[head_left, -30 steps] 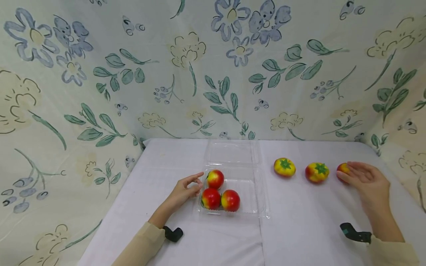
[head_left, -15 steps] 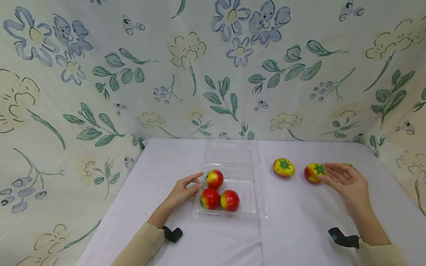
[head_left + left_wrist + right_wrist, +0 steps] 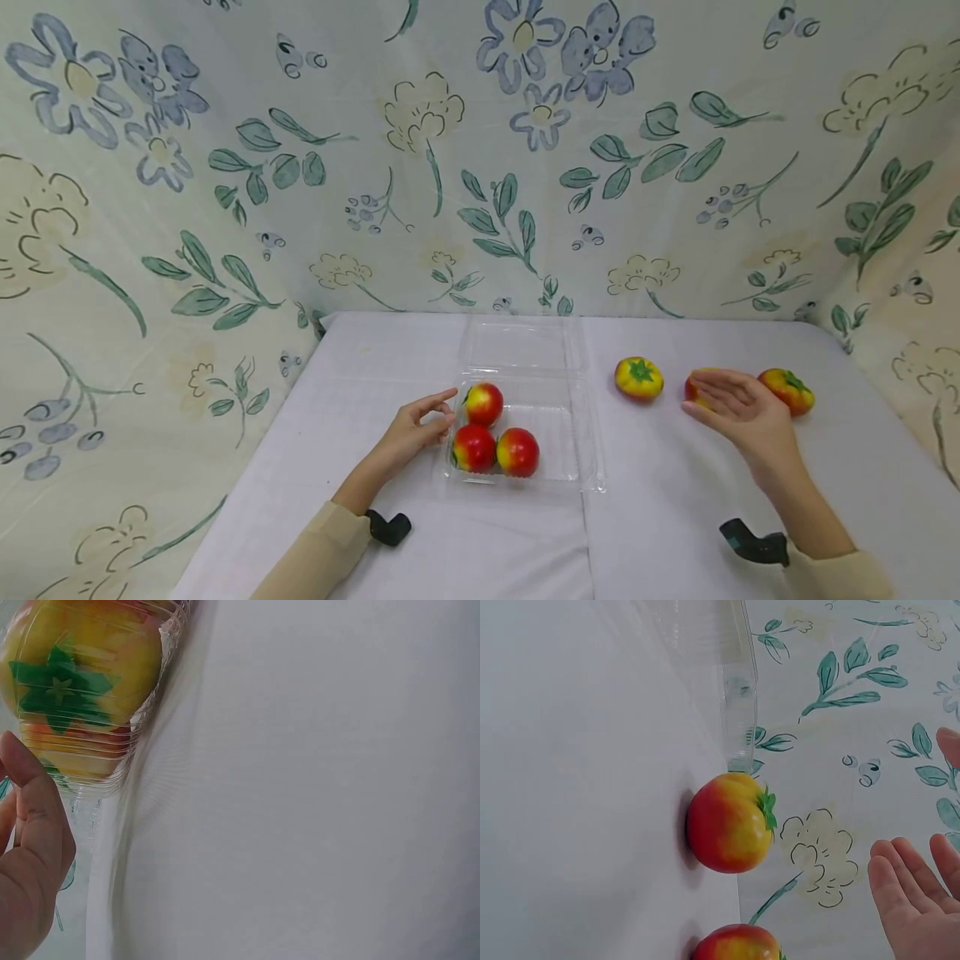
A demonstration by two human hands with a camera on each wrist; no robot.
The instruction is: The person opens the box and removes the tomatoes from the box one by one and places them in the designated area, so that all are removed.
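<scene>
A clear plastic clamshell box [image 3: 558,442] stands open on the table, its lid [image 3: 517,346] laid back. Three red-and-yellow toy fruits [image 3: 517,452] with green leafy tops sit in its left part. At the box's left wall is my left hand [image 3: 416,423], fingertips right at the rim and fingers loosely bent. My right hand [image 3: 741,412], fingers extended, partly hides the middle fruit [image 3: 697,386] of a row of three. The row's left fruit [image 3: 639,379] and right fruit [image 3: 786,392] lie on either side. From the right wrist, that hand [image 3: 919,907] shows nothing in its grasp.
White cloth covers the table [image 3: 652,517]. Behind it and to the sides hangs a flower-printed curtain [image 3: 420,208]. Each wrist wears a black camera mount, the left one [image 3: 390,527] near the box's front left corner.
My right hand has moved left from the row's right fruit to the middle one, uncovering the right fruit, which stays on the table. The left hand and box have not visibly moved.
</scene>
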